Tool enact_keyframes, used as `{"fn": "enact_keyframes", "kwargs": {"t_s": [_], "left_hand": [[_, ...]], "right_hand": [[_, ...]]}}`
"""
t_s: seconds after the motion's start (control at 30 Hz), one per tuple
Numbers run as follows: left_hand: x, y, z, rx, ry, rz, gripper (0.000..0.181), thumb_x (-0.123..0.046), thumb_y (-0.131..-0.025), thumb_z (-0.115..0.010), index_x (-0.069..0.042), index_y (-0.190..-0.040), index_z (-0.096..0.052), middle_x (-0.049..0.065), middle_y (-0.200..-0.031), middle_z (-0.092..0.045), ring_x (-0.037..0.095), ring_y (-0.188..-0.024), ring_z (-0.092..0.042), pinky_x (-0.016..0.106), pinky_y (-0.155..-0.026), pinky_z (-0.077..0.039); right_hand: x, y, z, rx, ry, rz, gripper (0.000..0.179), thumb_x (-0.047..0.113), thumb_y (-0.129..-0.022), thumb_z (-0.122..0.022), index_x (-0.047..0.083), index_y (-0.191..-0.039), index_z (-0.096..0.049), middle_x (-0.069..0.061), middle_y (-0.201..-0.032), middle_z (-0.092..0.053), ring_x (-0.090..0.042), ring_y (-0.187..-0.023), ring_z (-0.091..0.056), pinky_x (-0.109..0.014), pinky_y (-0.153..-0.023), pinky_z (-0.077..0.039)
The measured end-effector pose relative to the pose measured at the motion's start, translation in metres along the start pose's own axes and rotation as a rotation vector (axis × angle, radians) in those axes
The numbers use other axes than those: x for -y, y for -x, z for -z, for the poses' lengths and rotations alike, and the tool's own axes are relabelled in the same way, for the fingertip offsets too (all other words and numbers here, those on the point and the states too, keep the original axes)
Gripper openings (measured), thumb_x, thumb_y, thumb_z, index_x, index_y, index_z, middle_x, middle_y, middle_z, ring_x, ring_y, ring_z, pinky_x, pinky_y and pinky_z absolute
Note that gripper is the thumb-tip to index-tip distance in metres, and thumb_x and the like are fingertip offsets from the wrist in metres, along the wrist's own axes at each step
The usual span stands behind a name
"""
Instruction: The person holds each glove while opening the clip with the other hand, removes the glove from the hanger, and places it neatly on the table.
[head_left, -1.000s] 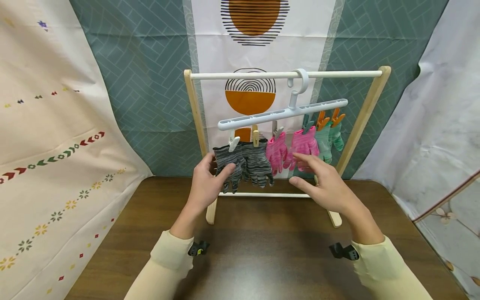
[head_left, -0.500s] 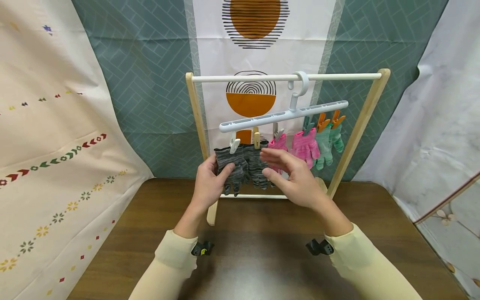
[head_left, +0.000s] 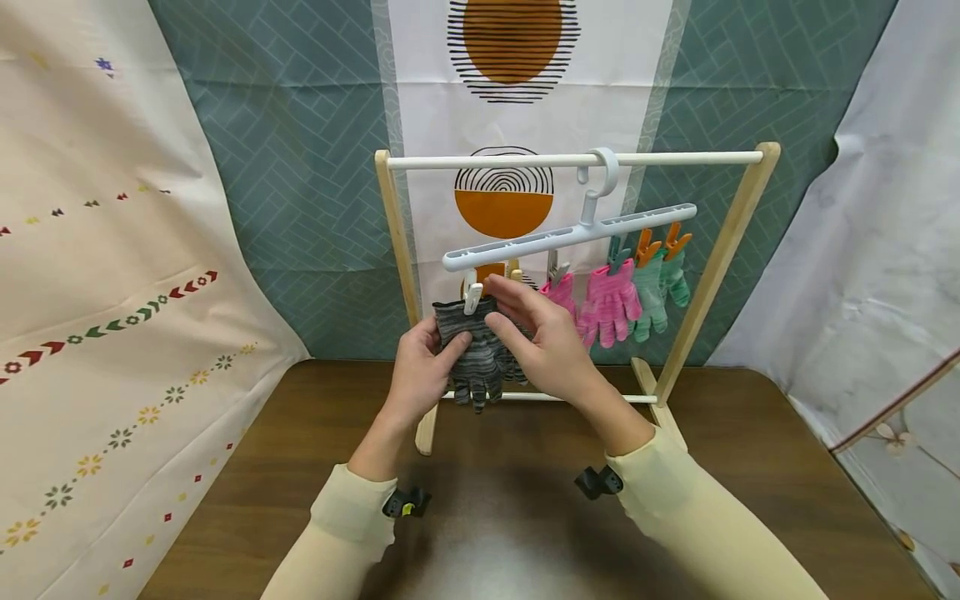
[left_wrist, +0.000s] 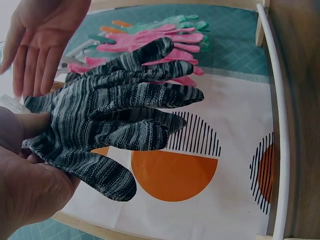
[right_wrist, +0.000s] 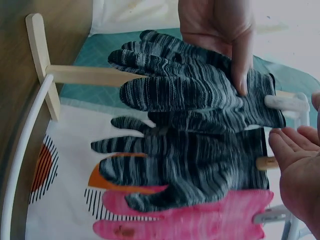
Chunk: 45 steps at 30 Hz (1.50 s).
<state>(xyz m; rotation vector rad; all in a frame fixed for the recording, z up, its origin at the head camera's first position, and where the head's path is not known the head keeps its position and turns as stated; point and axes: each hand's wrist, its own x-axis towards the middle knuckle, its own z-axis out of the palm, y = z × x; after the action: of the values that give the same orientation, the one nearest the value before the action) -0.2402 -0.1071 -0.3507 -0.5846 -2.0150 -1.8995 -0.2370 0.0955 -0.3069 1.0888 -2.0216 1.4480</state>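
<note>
My left hand (head_left: 422, 371) pinches a grey-and-black striped knit glove (head_left: 476, 358) near its cuff, thumb in front, fingers behind. A white clothespin (head_left: 472, 298) clips that cuff under the left end of the pale hanger (head_left: 525, 245). Beside the cuff and clothespin, my right hand (head_left: 551, 346) has its fingers extended and grips nothing. In the right wrist view its fingertips are right by the cuff edge. A second striped glove (right_wrist: 185, 160) hangs just behind the first from a wooden clothespin (right_wrist: 266, 163); my right hand partly hides it in the head view.
Farther right on the hanger, grey clothespins hold pink gloves (head_left: 609, 304) and orange ones hold green gloves (head_left: 652, 296). The hanger hooks over the white rail (head_left: 495, 162) of a wooden-legged rack (head_left: 720, 267). It stands on a brown table (head_left: 495, 500) before a patterned cloth.
My right hand has moved left, from in front of the pink gloves to the cuff of the first striped glove. My left hand keeps its hold; that glove has shifted slightly right and down.
</note>
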Motion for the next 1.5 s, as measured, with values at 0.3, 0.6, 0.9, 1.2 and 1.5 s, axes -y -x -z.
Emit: {"fn": "enact_keyframes", "kwargs": {"t_s": [0.3,0.6,0.9,1.2,1.5], "left_hand": [[0.000,0.004,-0.002,0.007,0.021,0.026,0.026,-0.003,-0.104,-0.068,0.007,-0.127,-0.066,0.023,-0.111,-0.075,0.023,-0.097,-0.074,0.030,-0.078,-0.062],[0.000,0.005,-0.004,0.011,0.022,0.022,0.025,-0.003,-0.103,-0.069,0.005,-0.126,-0.067,0.021,-0.111,-0.075,0.022,-0.096,-0.074,0.031,-0.078,-0.061],[0.002,0.006,-0.001,0.034,0.033,0.021,0.029,-0.007,-0.105,-0.068,0.004,-0.131,-0.065,0.021,-0.114,-0.075,0.027,-0.100,-0.075,0.034,-0.081,-0.062],[0.005,0.007,0.003,0.018,0.041,0.024,0.033,-0.007,-0.105,-0.068,0.005,-0.135,-0.064,0.023,-0.117,-0.074,0.028,-0.101,-0.075,0.033,-0.082,-0.062],[0.011,0.011,0.008,0.029,0.013,0.045,0.032,-0.005,-0.105,-0.067,0.006,-0.135,-0.064,0.022,-0.118,-0.074,0.024,-0.101,-0.074,0.030,-0.082,-0.061]], "right_hand": [[0.000,-0.012,-0.011,-0.025,-0.066,-0.121,0.048,0.015,-0.109,-0.064,0.000,-0.152,-0.053,-0.009,-0.151,-0.060,-0.021,-0.133,-0.062,-0.036,-0.109,-0.050],[0.000,-0.021,-0.016,-0.061,-0.165,-0.183,0.036,0.015,-0.110,-0.061,0.000,-0.143,-0.063,-0.012,-0.131,-0.071,-0.022,-0.120,-0.067,-0.038,-0.104,-0.053],[-0.003,-0.026,-0.021,-0.076,-0.303,-0.197,0.032,0.015,-0.109,-0.063,-0.001,-0.137,-0.064,-0.018,-0.121,-0.074,-0.031,-0.120,-0.068,-0.037,-0.111,-0.049],[-0.004,-0.029,-0.027,-0.127,-0.345,-0.197,0.032,0.014,-0.109,-0.063,-0.004,-0.135,-0.065,-0.028,-0.122,-0.071,-0.038,-0.117,-0.070,-0.037,-0.107,-0.052],[-0.003,-0.030,-0.031,-0.171,-0.380,-0.205,0.030,0.010,-0.108,-0.063,-0.005,-0.134,-0.067,-0.030,-0.125,-0.070,-0.034,-0.113,-0.073,-0.037,-0.102,-0.055]]}}
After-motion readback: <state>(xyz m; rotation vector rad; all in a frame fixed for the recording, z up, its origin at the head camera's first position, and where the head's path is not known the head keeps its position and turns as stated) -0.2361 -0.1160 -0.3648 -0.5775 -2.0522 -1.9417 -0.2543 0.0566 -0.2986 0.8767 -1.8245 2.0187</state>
